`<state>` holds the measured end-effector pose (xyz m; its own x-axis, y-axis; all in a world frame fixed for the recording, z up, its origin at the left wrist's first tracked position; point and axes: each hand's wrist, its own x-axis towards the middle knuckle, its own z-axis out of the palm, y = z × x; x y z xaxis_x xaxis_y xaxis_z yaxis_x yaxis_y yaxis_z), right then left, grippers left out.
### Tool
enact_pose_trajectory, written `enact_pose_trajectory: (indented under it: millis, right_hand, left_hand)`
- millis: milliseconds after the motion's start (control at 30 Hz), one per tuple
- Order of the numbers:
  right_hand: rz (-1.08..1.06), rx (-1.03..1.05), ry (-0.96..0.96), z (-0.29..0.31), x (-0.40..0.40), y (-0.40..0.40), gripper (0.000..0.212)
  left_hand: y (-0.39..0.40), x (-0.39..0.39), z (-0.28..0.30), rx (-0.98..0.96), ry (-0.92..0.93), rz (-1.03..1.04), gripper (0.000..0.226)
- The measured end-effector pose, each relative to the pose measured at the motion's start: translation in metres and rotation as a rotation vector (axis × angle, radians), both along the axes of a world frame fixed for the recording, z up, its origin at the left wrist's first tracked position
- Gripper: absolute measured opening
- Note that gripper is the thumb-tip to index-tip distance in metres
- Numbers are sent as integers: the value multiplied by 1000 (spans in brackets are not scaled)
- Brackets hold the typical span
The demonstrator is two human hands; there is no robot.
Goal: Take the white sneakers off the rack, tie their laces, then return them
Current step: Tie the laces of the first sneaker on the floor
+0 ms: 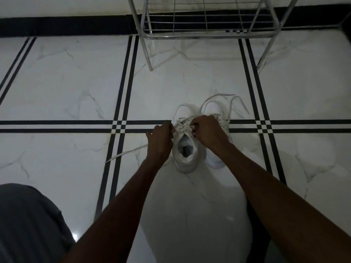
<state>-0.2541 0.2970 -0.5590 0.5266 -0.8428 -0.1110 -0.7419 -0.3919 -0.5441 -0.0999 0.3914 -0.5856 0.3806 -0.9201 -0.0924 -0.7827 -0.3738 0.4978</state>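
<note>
We tie the laces of a white sneaker on the tiled floor.

Nearest us, a grey-clad knee (24,221) fills the lower left corner, and our two bare forearms reach forward over the marble floor (66,82). Our left hand (160,138) is closed, pinching a lace (127,152) whose loose end trails away to the left across the black tile stripes. Our right hand (207,130) is curled shut on the laces at the top of the left sneaker (187,154), whose opening faces us. The right sneaker (216,160) stands just beside it, partly hidden under our right wrist, its laces (231,105) lying loose beyond. Farther off, the metal wire rack (205,21) stands against the wall, well apart from the shoes.
</note>
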Motion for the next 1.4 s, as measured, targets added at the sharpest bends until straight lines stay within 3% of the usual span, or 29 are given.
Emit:
enact_pose_trajectory:
  millis: [100,200,367,567,667,767,867,1067,1267,1400]
  right_hand:
    - [12,-47,85,-2,-2,2,28]
    - [6,-160,259,-2,-5,11,18]
    - [23,-176,352,-5,-4,16,17]
    - [101,-44,224,-6,-4,14,19]
    - [98,-34,103,-5,-8,12,19]
    - [76,-38,40,-6,-8,10,22]
    - [23,-36,60,-9,-8,10,22]
    - [18,-108,318,-12,-3,22,19]
    - [26,-77,318,-7,-4,19,15]
    - [112,166,174,8,-13,-1,25]
  left_hand:
    - [6,6,4,-55,-315,-77,45]
    - [15,15,0,-43,-415,-121,46]
    - [20,16,-4,57,-292,-98,38]
    - [10,17,-4,61,-72,-95,23]
    - [10,13,-5,22,-12,-119,29]
    - [8,10,-4,24,-80,-113,29]
    - [6,9,1,27,-269,-122,23]
    - [12,10,-1,23,-398,-157,37]
    - [9,7,0,100,-145,-40,22]
    - [15,30,11,114,443,38,12]
